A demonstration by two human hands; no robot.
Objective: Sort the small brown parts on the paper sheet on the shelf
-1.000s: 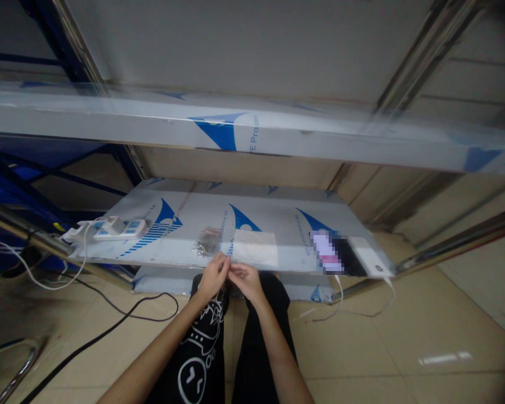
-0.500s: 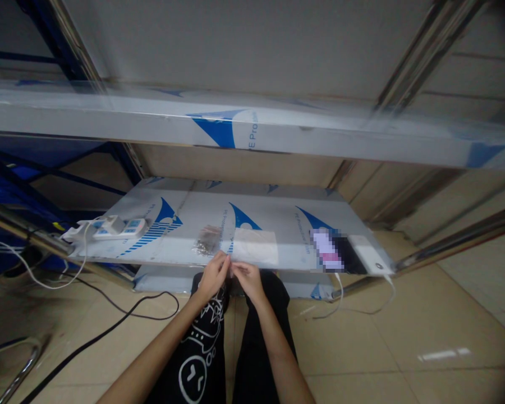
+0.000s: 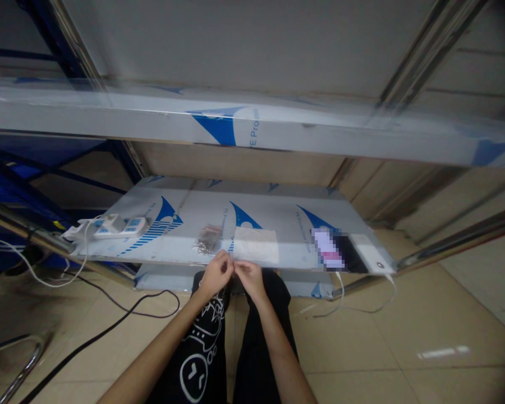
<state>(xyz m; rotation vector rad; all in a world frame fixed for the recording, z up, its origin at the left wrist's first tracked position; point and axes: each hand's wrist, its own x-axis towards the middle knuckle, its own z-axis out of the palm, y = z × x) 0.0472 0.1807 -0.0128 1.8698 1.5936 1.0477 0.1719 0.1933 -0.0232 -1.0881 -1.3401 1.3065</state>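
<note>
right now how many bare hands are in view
2: the left hand and, beside it, the right hand, both at the front edge of the shelf; no others show.

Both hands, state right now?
Left hand: closed, fingers curled in; can't tell if it holds anything.
Right hand: closed, fingertips pinched; anything held can't be made out.

The upper shelf (image 3: 151,122) blocks above; the lower shelf (image 3: 206,203) is reachable beneath.
</note>
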